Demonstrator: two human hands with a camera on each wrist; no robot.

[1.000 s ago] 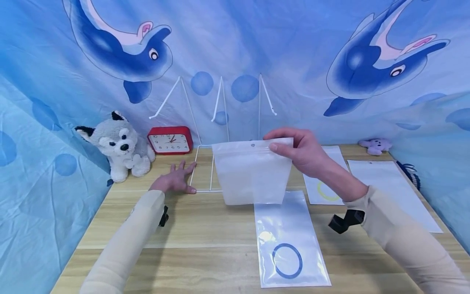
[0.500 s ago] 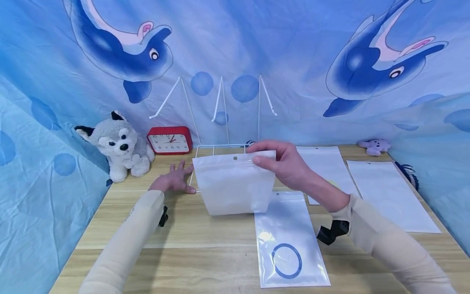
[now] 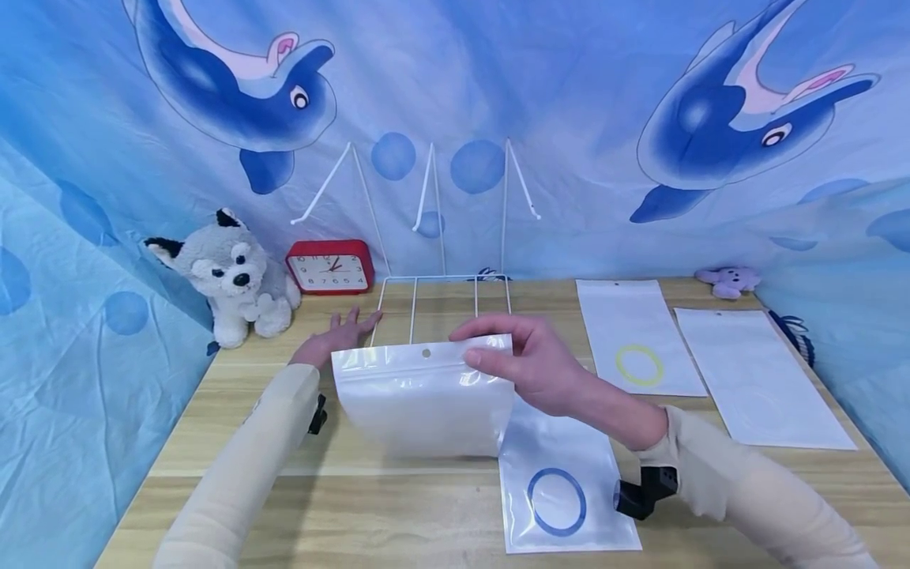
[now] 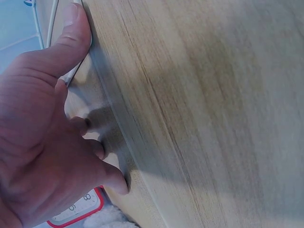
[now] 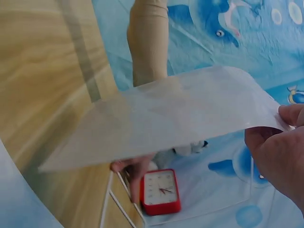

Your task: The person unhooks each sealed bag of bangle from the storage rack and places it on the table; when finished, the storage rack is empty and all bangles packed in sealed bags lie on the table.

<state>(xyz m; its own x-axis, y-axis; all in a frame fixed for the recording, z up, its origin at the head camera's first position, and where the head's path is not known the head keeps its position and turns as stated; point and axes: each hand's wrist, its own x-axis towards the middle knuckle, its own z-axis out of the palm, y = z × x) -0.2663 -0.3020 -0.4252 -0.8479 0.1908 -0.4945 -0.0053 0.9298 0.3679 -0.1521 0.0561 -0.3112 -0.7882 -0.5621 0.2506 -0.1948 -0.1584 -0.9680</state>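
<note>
A white zip bag [image 3: 426, 407] with a punched hole in its top band is held up by my right hand [image 3: 543, 365], which pinches its upper right corner between thumb and fingers. The bag stands tilted in front of the white wire rack [image 3: 444, 276] and hides the rack's front. My left hand [image 3: 325, 344] lies with fingers spread at the left side of the rack's base. In the left wrist view, the thumb [image 4: 71, 38] presses along the rack's wire. The right wrist view shows the bag [image 5: 180, 107] from its edge.
A bag with a blue ring [image 3: 557, 502] lies in front, partly under the held one. Two more flat bags, one with a yellow ring [image 3: 639, 365], lie at the right. A plush husky [image 3: 235, 276] and red clock [image 3: 329, 266] stand back left; a purple toy [image 3: 727, 282] sits back right.
My right hand has brought the bag toward me and to the left, away from the rack, uncovering the rack's back part. The left hand stays in place.
</note>
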